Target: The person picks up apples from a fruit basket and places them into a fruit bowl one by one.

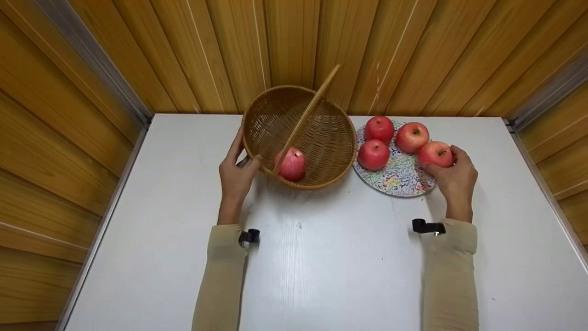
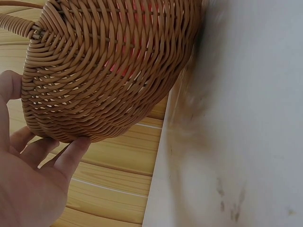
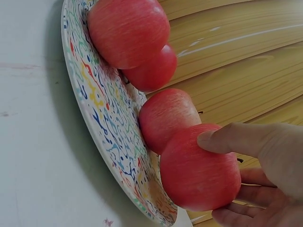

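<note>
A woven basket (image 1: 330, 151) with an arched handle (image 1: 308, 110) stands at the back of the table, one red apple (image 1: 294, 166) inside it. My left hand (image 1: 236, 177) grips its left rim, thumb on the edge and fingers against the outer weave (image 2: 94, 94). To the right is a round plate (image 1: 395, 184) with a colourful squiggle pattern. My right hand (image 1: 457, 177) holds a red apple (image 3: 199, 170) between thumb and fingers at the plate's right side. Against it sits another apple (image 1: 412, 137); two more apples (image 1: 374, 155) lie on the plate's left part.
The white table (image 1: 321, 266) ends at wood-panelled walls (image 1: 294, 41) at the back and both sides. Basket and plate stand side by side, almost touching. The basket's handle rises above its rim, leaning right. A small black wrist mount (image 1: 427, 226) sticks out from the right cuff.
</note>
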`<state>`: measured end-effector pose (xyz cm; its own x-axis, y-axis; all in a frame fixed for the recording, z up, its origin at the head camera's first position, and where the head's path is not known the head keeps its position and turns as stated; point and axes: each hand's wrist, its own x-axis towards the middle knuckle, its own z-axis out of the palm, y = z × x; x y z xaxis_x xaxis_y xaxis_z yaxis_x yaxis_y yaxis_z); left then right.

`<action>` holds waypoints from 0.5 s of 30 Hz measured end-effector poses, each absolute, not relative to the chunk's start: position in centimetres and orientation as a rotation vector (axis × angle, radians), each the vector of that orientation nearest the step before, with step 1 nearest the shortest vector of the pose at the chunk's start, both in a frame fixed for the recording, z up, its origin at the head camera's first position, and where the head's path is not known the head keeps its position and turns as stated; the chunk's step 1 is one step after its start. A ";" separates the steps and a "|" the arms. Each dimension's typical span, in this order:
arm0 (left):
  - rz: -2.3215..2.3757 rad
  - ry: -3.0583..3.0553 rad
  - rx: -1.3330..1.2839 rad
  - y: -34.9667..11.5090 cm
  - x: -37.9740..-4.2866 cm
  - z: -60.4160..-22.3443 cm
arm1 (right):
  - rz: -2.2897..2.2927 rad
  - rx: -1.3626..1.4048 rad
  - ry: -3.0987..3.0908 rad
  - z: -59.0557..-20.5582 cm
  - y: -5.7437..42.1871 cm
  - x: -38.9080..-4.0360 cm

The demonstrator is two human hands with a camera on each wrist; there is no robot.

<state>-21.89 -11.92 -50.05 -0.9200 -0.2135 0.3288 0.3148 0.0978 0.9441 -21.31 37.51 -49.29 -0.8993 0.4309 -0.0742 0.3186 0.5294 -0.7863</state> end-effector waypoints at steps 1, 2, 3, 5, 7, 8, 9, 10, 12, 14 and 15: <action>-1.875 -2.003 -0.098 -11.9 -21.9 -50.0 | 1.312 -0.648 -2.634 -49.3 37.5 -21.3; -1.874 -2.005 -0.099 -11.9 -21.9 -50.0 | 1.313 -0.649 -2.636 -49.4 37.5 -21.3; -1.872 -2.005 -0.102 -12.0 -21.8 -50.0 | 1.313 -0.649 -2.638 -49.4 37.5 -21.3; -1.869 -2.003 -0.109 -12.0 -21.8 -50.1 | 1.316 -0.649 -2.640 -49.5 37.5 -21.4; -1.863 -2.006 -0.114 -12.0 -21.8 -50.0 | 1.318 -0.647 -2.644 -49.6 37.5 -21.4; -1.860 -2.008 -0.115 -12.0 -21.8 -50.1 | 1.320 -0.645 -2.644 -49.6 37.5 -21.3; -1.859 -2.010 -0.115 -12.0 -21.8 -50.0 | 1.323 -0.644 -2.645 -49.7 37.4 -21.4; -1.859 -2.012 -0.115 -12.0 -21.8 -50.0 | 1.323 -0.642 -2.645 -49.7 37.4 -21.4; -1.855 -2.016 -0.115 -12.0 -21.8 -50.0 | 1.325 -0.639 -2.644 -49.7 37.4 -21.4; -1.854 -2.018 -0.113 -12.0 -21.8 -50.0 | 1.328 -0.640 -2.643 -49.8 37.4 -21.4; -1.853 -2.019 -0.113 -12.0 -21.8 -50.1 | 1.328 -0.641 -2.644 -49.8 37.4 -21.4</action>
<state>-21.83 -12.01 -50.07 -0.9183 -0.2042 0.3390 0.3204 0.1194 0.9397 -21.42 37.45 -49.80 -0.9041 0.4187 -0.0854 0.3185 0.5272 -0.7878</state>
